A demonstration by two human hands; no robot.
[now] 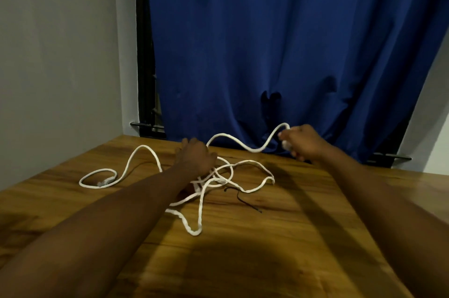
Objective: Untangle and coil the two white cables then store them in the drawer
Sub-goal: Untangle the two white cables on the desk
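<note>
Two bare hands over a wooden table [279, 237], white cables [220, 177] in a loose tangle at mid-table. Left hand [195, 155] is palm down on the far-left part of the tangle, fingers curled over strands; it seems to pin or grasp them, but the fingers hide the contact, so cannot tell which. Right hand [301, 143] is raised above the far table edge, fist clenched around a cable end (a pale plug-like tip shows just below the knuckles). From that fist a strand arcs up, dips low, rises again and drops toward the left hand.

Rest of the cable lies flat on the wood: one long loop runs out to the left and ends in a small grey connector [105, 181], another loop reaches toward the near edge, a third bends off to the right. Which strand belongs to which cable cannot be told in the knot.

Thin dark wire [243, 199] lies just near-right of the tangle. Blue curtain [291, 42] hangs behind the table, grey wall [56, 54] at left.
</note>
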